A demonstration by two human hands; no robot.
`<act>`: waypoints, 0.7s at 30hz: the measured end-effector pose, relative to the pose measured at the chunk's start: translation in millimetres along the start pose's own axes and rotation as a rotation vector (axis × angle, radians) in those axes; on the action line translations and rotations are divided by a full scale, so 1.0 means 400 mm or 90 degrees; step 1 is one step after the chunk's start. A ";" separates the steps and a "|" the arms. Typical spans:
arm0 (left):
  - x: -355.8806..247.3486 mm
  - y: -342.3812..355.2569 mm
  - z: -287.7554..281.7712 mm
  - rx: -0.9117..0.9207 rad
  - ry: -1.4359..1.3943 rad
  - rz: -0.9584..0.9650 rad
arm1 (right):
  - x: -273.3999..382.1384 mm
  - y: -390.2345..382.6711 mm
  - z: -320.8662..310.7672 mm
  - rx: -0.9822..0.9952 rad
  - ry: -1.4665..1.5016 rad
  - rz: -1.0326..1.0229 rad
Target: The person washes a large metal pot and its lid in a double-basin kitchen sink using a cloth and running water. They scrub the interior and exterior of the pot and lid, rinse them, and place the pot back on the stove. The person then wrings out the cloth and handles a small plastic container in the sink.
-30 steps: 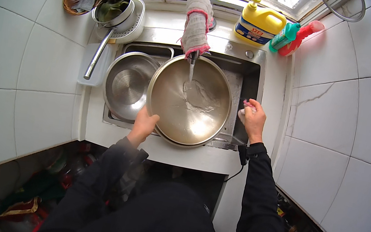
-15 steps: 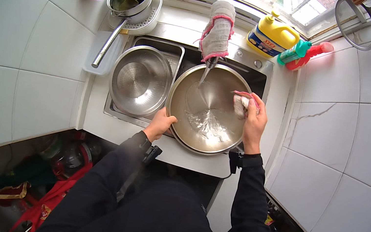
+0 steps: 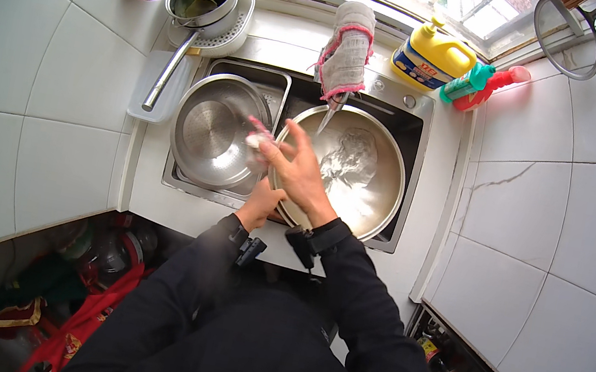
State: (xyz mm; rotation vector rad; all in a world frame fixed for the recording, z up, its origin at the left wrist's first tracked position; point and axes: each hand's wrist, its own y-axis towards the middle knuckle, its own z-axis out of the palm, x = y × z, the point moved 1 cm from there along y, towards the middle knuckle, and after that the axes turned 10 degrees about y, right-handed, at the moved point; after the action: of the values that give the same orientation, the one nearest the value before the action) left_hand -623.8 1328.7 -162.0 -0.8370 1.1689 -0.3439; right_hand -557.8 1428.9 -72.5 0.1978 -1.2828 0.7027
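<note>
Right hand [image 3: 301, 175]: thumb and fingers closed on a bunched, pink-edged cloth [image 3: 261, 140], reaching across the large steel bowl's left rim. Motion blur smeared the cloth; whether it touched metal could not be told. Left hand [image 3: 260, 203]: just below the right, thumb at the near-left rim of the large steel bowl [image 3: 383, 189], apparently pinching it, fingers mostly hidden.

Large bowl sat over the sink's right side, under a cloth-wrapped tap [image 3: 346, 59] running a thin stream into it. Second steel bowl [image 3: 204, 130] beside it, on the left. Yellow jug [image 3: 434, 57], green bottle [image 3: 467, 85] and red bottle [image 3: 497, 87] stood behind, to the right; a long-handled saucepan [image 3: 170, 72] at back left.

Step in hand, by judgement: rinsing and wiping the large bowl. The next stroke called for a steady left hold and the cloth pressed flat to the steel.
</note>
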 end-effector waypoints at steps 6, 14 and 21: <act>-0.030 0.014 -0.060 -0.031 0.093 0.056 | 0.048 -0.013 -0.457 -0.486 -0.577 -0.212; -0.047 0.107 -0.109 0.070 0.129 0.086 | -0.023 -0.140 -0.606 -0.282 -0.105 0.173; -0.029 0.213 -0.014 0.032 0.098 -0.005 | 0.084 -0.273 -0.480 -0.393 -0.263 -0.060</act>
State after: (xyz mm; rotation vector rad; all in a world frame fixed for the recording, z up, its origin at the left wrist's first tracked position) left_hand -648.3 1390.0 -217.3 -0.7824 1.2953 -0.4487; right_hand -335.9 1453.8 -72.8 -0.1106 -1.8124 0.1604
